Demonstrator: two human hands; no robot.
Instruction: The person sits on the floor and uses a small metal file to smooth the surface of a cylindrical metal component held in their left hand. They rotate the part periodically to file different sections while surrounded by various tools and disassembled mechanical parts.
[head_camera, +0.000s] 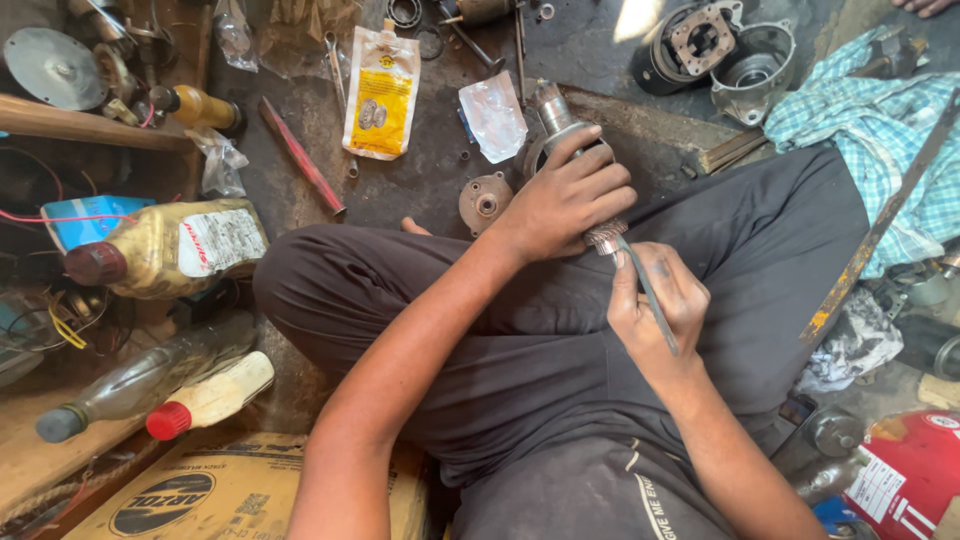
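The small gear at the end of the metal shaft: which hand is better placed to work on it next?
The right hand, probably: it holds a thin metal tool whose tip meets the gear. The left hand is wrapped around the shaft, steadying it.

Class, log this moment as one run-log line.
left hand: grips geared shaft | right hand: holds thin rod at gear

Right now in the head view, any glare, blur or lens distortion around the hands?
Head view: both hands sharp, the left hand gripping the geared metal shaft, the right hand holding a thin rod; lighting soft, shadows weak; one blown-out sunlit patch on the floor at top; wide-angle bending toward the edges, corners slightly soft.
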